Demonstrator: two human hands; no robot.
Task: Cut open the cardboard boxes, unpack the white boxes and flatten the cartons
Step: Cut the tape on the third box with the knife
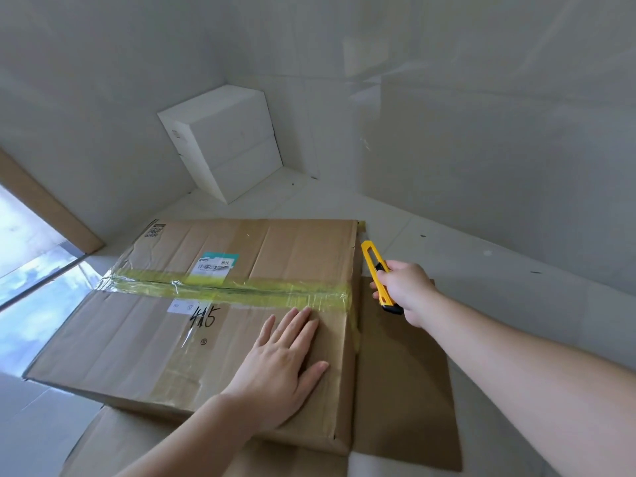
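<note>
Big brown cardboard carton, sealed w/ yellowish tape strip across the top, sits on flattened cardboard sheet on the floor. Left hand lies flat & open on the lid, fingers near the tape. Stack of white boxes in the far corner. Right hand is closed round yellow utility knife, just off carton's right edge. Risk: blade slips along the tape toward left fingers, or cuts too deep into contents.

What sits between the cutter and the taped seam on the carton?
Nothing visible does. The yellow cutter in the right hand is beside the carton's right edge; the left hand lies flat below the tape seam.
</note>
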